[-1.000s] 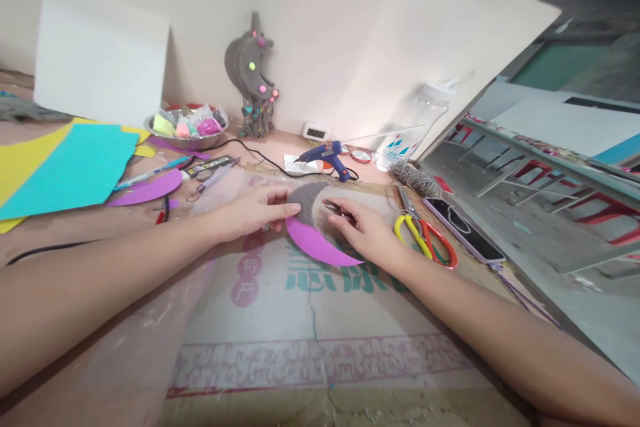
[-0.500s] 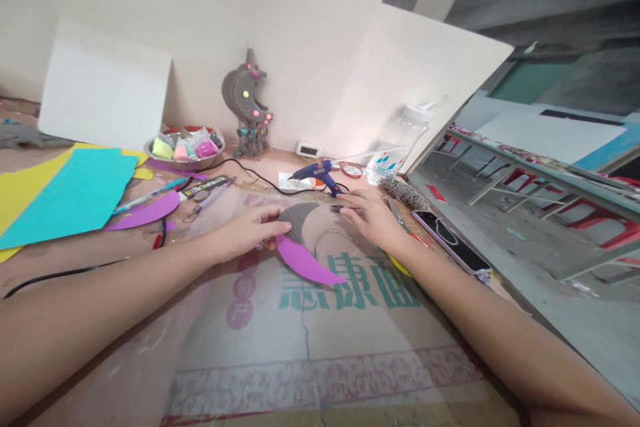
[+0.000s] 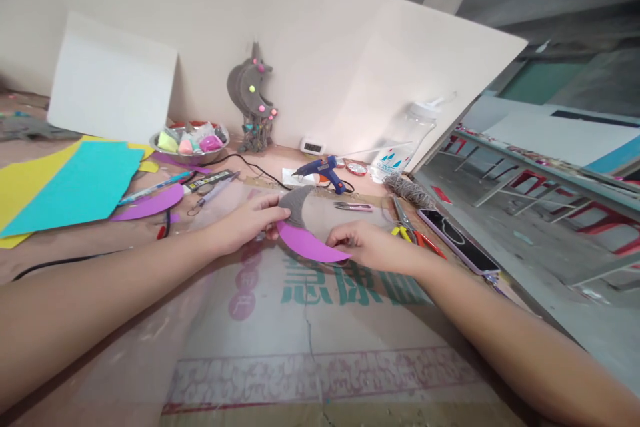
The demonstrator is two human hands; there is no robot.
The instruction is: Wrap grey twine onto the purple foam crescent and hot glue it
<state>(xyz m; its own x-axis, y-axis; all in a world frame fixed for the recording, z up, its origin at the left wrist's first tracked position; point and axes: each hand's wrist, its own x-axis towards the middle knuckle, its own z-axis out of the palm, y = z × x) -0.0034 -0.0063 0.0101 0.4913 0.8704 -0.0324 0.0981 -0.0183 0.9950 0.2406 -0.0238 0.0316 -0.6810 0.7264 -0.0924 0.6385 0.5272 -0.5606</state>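
Behind my table point(image 3: 86, 241) I see a pale wall point(image 3: 325, 27); right of the table, in dimmer light, grey floor point(image 3: 530, 260), a long desk point(image 3: 531, 159) and red stools point(image 3: 590, 215).

The bottle point(image 3: 415, 131) reads "CLASS…", the table sheet point(image 3: 260, 340) a green "康".

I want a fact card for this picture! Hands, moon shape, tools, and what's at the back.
Left hand: holds the moon shape near its grey part
Right hand: at its purple tip; grip unclear
Moon shape: grey one end, plain purple other
Tools: small snips, scissors, blue glue gun
Back: grey moon decoration, bowl of colourful lumps
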